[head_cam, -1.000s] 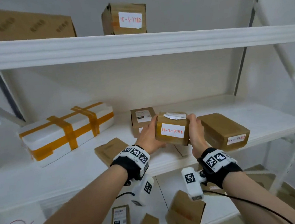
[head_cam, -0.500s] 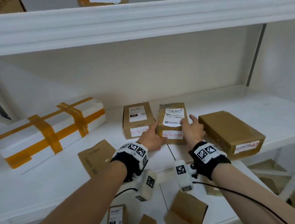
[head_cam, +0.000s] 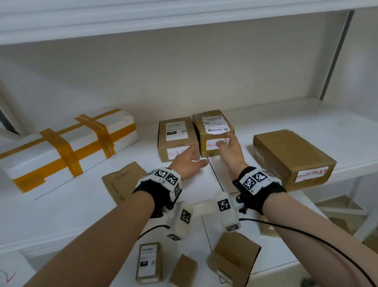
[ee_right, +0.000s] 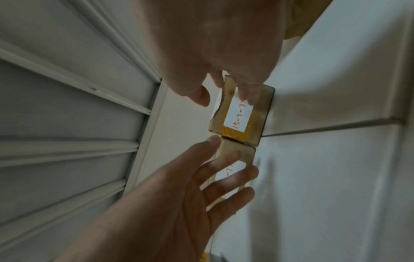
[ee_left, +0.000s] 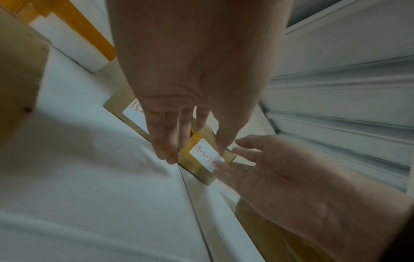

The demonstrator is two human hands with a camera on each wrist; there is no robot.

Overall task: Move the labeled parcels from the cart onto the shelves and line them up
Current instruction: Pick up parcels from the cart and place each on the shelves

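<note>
Two hands loose | left hand (head_cam: 190,163) and right hand (head_cam: 230,150) have let go, fingers straight | parcel (head_cam: 214,133), held a second ago, now on shelf (head_cam: 317,122) at frame centre, touching neighbour box (head_cam: 176,141) | placed; alignment looks nearly finished

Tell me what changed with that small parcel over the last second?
The small parcel, held up by both hands a second ago, now stands on the shelf beside its neighbour parcel. Left hand and right hand have let go, fingers straightened. The taped white box stayed put.
</note>
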